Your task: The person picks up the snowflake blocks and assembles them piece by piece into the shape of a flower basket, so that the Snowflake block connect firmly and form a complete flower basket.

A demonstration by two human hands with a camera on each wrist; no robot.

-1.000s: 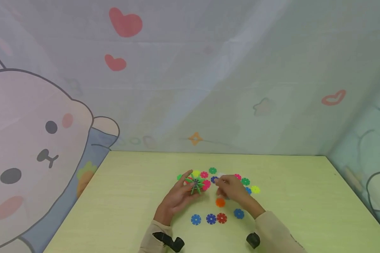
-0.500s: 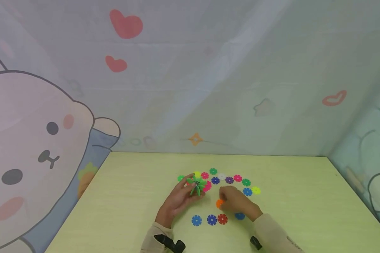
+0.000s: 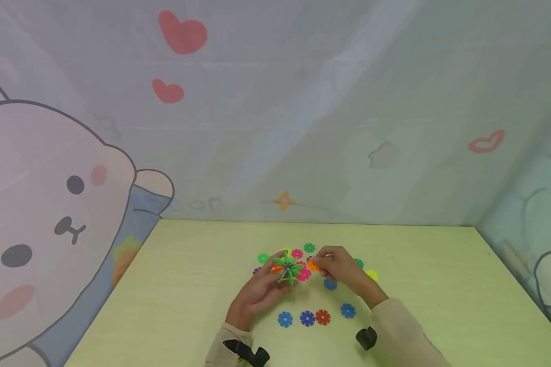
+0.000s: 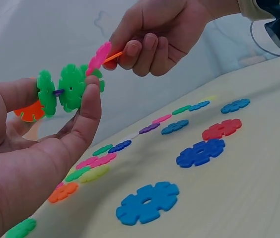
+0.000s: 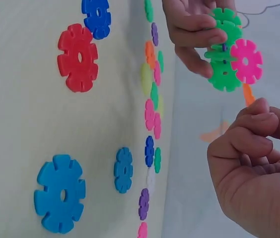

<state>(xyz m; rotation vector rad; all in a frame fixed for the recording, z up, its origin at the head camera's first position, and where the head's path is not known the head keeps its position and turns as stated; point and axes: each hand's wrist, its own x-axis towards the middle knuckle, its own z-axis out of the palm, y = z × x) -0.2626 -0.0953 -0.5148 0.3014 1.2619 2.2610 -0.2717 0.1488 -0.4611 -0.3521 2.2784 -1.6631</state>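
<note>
My left hand (image 3: 259, 295) holds a cluster of slotted, flower-shaped plastic discs above the table. Green discs (image 4: 72, 87) make up most of this cluster, with a small dark blue part showing between them. A pink disc (image 5: 246, 62) stands out at the end facing my right hand, and an orange disc (image 4: 30, 112) shows at the opposite end. Between thumb and fingers, my right hand (image 3: 342, 267) pinches another orange disc (image 5: 248, 94). Its edge is right at the pink disc in the left wrist view; my fingers hide much of it.
On the pale wooden table (image 3: 441, 295) lie several loose discs. A red disc (image 3: 323, 317), a dark blue disc (image 3: 307, 318) and a lighter blue disc (image 3: 285, 319) lie nearest me. More colours spread beneath and beyond my hands. A printed cloth (image 3: 275, 127) hangs behind.
My right hand has gone down to the orange disc on the table, gripped it and brought it up beside the cluster. The left hand stays nearly in place, with the cluster slightly turned.
</note>
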